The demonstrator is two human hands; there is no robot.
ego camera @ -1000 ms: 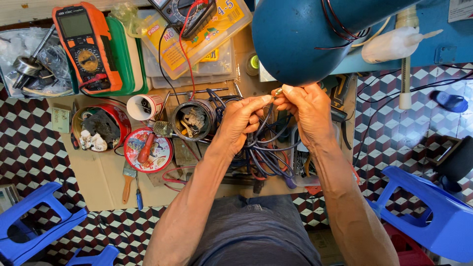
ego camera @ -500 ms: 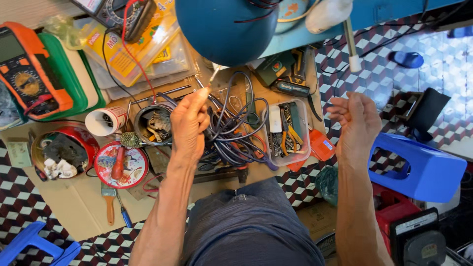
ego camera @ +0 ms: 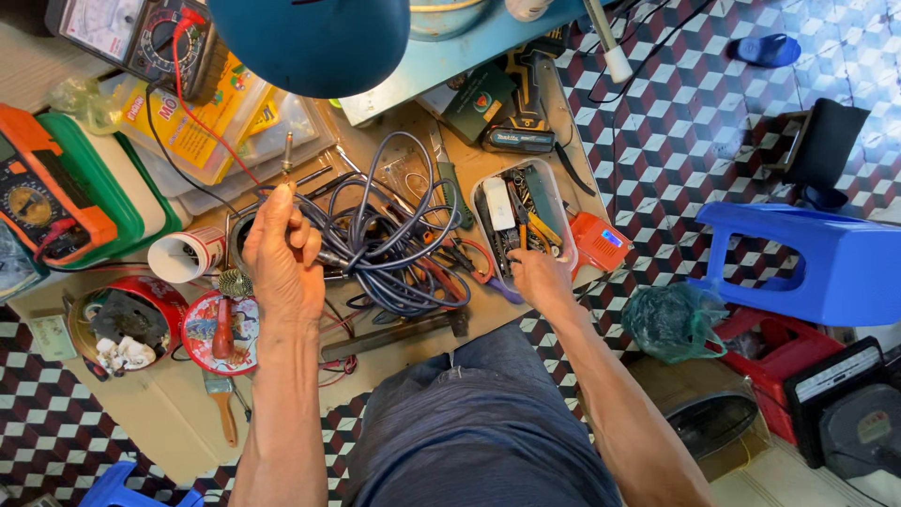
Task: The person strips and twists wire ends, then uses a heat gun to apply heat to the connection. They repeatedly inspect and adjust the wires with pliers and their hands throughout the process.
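My left hand [ego camera: 282,249] is closed around the end of a blue-grey coiled cable [ego camera: 399,249], and its fingertips pinch a small metal part at the top. The cable lies in loops on a cardboard-covered work surface [ego camera: 141,422]. My right hand [ego camera: 537,274] reaches into a clear plastic tray [ego camera: 488,183] that holds pliers, cutters and other small tools. Its fingers are down among the tools, and I cannot make out whether they grip one. A red test lead [ego camera: 211,131] runs from an analog meter [ego camera: 141,38] toward my left hand.
An orange multimeter [ego camera: 38,202] lies on a green tray at the left. A red tin lid [ego camera: 221,329] with a screwdriver and a paintbrush [ego camera: 222,404] lie near my left arm. A blue dome [ego camera: 310,38] hangs overhead. A blue stool [ego camera: 807,258] stands on the right.
My right hand has dropped from the air into the clear tool tray. My left hand stays at the cable. The view has shifted to the right.
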